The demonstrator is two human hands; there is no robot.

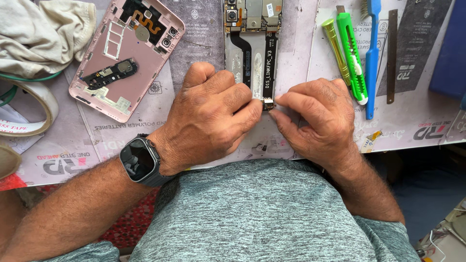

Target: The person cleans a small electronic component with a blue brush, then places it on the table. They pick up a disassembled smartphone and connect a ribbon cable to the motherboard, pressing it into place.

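Phone chassis (pixel 252 29) lying open at the table's far edge, both hands working at its flex connector (pixel 267 103).
Left hand (pixel 213 116) and right hand (pixel 315 114) are pinching the small connector between fingertips; pressing evenly and squarely seems wise, since the black flex cable (pixel 270 63) could crease; pink back cover (pixel 127 53) lying aside.

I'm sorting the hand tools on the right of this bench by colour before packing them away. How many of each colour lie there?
Green: 1, the bright green plastic utility knife
Yellow-green: 1, the slim yellow-green metal-tipped screwdriver
Blue: 1, the blue plastic-handled brush
Dark metal: 1, the thin flat dark metal strip
Total: 4
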